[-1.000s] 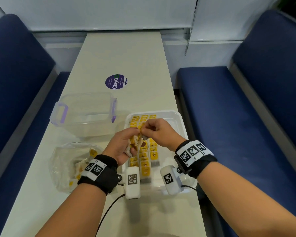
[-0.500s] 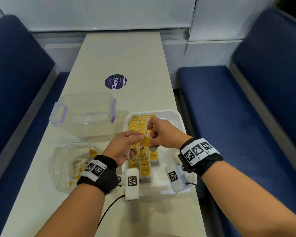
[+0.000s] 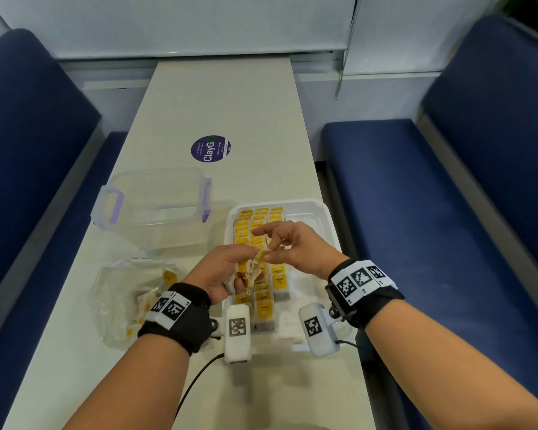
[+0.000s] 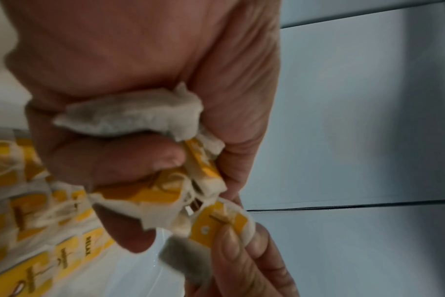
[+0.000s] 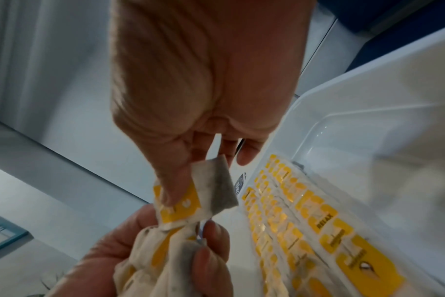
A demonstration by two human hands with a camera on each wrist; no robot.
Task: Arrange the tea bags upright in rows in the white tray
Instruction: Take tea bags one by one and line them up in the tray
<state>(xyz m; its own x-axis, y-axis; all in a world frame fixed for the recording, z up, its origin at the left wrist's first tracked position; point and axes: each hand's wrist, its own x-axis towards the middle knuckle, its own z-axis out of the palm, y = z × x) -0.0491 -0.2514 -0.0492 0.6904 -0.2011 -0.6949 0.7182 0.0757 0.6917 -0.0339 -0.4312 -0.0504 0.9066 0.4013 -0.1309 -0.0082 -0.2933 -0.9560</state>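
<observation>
The white tray [image 3: 322, 212] lies on the table's right side with three rows of yellow-tagged tea bags [image 3: 258, 226] standing in its left part. Above the tray's near left, my left hand [image 3: 230, 270] grips a bunch of tea bags [image 3: 246, 273], their paper crumpled in the fist [image 4: 130, 118]. My right hand [image 3: 292, 243] pinches one tea bag [image 5: 191, 201] at the top of that bunch between thumb and forefinger; its other fingers are spread. In the right wrist view the rows [image 5: 292, 211] run below, and the tray's right part [image 5: 368, 100] is bare.
A clear plastic box [image 3: 156, 209] with purple latches stands left of the tray. A crumpled clear bag [image 3: 128, 299] with more tea bags lies at the near left. A purple sticker [image 3: 211, 148] is further up the table. Blue benches [image 3: 432, 212] flank both sides.
My right hand went down to the rows with a tea bag, then came back to the bunch and now pinches another one. My left hand has stayed nearly in place.
</observation>
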